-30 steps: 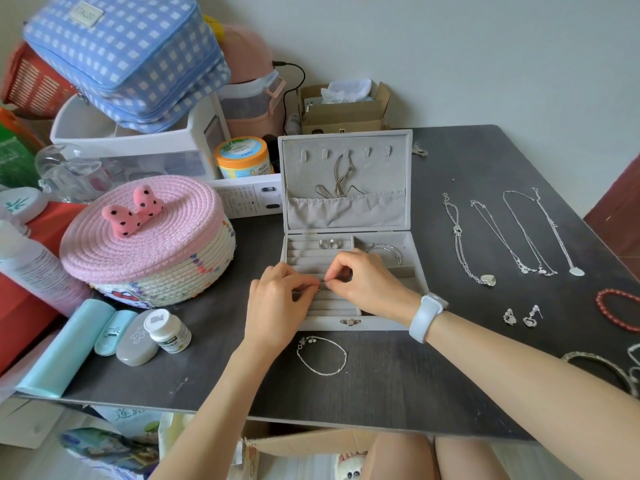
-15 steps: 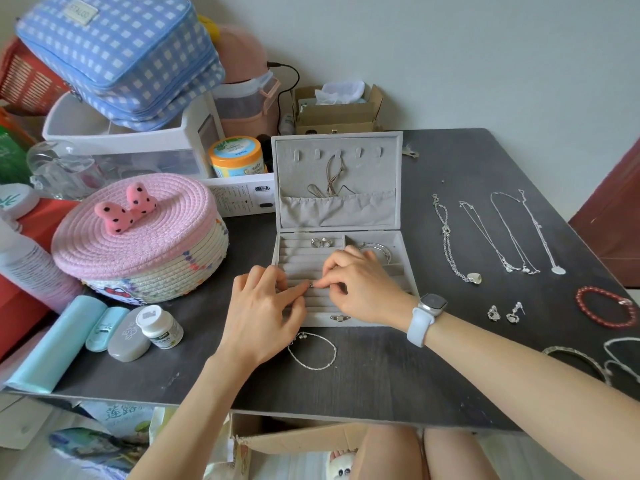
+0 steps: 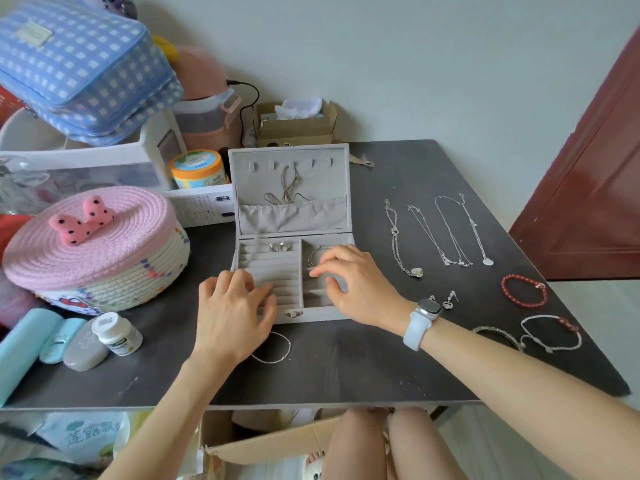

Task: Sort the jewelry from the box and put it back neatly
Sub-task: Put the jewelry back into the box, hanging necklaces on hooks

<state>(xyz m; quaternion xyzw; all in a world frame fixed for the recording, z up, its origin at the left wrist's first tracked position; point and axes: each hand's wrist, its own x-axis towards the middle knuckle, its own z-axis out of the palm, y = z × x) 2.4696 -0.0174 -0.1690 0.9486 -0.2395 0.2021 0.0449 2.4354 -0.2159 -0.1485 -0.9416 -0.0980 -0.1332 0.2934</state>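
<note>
Sitting far left on the dark grey surface (image 3: 346,368): round pink-lidded woven rope basket (image 3: 93,251) with a spotted pink bow, then a small white pill bottle (image 3: 117,334) in front of it. Left hand (image 3: 232,313) rests over the front left corner of the open grey velvet jewelry box (image 3: 294,233), fingers loosely curled on the ring-slot rows, grip looks empty. Thin silver chain bracelet (image 3: 273,348) lies on the surface just in front of the box, partly under that hand. Two silver rings (image 3: 278,247) sit in the box's back ring slot. Right hand (image 3: 356,285), white smartwatch on wrist, is over the right compartments, fingertips touching near a silver bangle (image 3: 317,254); cannot tell if it pinches anything. Right of the box: four silver necklaces (image 3: 446,233) laid out side by side, a pair of silver earrings (image 3: 446,301), red bead bracelet (image 3: 524,291), white cord bracelet (image 3: 550,332).
</note>
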